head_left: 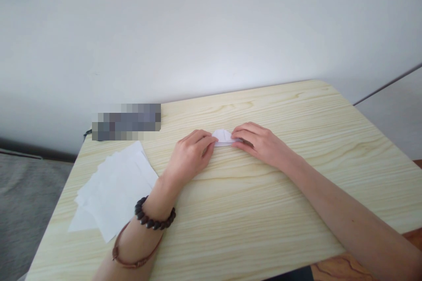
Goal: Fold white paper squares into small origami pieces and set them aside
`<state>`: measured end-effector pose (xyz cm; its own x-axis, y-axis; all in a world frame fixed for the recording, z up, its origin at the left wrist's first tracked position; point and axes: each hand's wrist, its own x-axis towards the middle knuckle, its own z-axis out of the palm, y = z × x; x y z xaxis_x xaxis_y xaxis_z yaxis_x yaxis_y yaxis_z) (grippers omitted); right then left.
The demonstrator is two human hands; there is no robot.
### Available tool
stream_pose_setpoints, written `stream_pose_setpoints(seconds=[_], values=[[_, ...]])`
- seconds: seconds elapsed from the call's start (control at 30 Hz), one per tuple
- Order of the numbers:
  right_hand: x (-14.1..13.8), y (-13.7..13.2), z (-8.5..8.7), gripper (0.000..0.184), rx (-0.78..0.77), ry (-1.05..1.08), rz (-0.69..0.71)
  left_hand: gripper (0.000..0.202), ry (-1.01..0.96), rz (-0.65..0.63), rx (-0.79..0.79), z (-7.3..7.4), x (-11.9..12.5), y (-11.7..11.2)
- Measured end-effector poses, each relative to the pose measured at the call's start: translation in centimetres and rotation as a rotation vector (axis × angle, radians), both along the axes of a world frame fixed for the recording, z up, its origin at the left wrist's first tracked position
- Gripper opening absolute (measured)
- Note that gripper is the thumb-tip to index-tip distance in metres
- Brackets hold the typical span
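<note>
Pinching the left end of a small folded white paper between thumb and fingers, the left hand faces the right hand, which pinches the other end likewise. The paper is above the middle of the wood-grain table; whether it touches the surface is hard to tell, and both ends are hidden by the hands, so its full shape cannot be made out. On the left lies a fan of white paper sheets, too merged to count, partly covered by the left forearm, which wears a dark beaded bracelet and a brown cord bracelet. Beyond the sheets, a pixelated object defies identification, and the frame cuts off both arms
</note>
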<state>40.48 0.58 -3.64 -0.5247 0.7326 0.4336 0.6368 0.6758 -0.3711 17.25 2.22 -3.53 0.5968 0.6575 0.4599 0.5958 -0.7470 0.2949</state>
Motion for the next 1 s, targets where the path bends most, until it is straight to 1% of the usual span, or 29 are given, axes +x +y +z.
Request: stream_pose_setpoints(seconds=[0.17,0.4,0.57,0.83,1.0], values=[[0.31,0.14,-0.08,0.016,0.013,0.038,-0.002,0.017,-0.023,-0.005,-0.003,-0.08,-0.07,0.02],[-0.24,0.04,-0.12,0.021,0.077,-0.050,-0.067,0.016,-0.070,-0.028,-0.024,0.03,-0.07,0.07],[-0.44,-0.05,-0.29,0.021,0.091,-0.064,-0.112,0.016,-0.059,0.006,-0.036,0.16,-0.40,0.27],[-0.49,0.06,-0.66,0.020,0.061,-0.042,-0.144,0.019,-0.056,0.030,-0.073,0.48,-0.85,0.50],[-0.57,-0.04,-0.58,0.019,0.064,-0.060,-0.152,0.020,-0.004,0.069,-0.015,0.33,-0.73,0.48]])
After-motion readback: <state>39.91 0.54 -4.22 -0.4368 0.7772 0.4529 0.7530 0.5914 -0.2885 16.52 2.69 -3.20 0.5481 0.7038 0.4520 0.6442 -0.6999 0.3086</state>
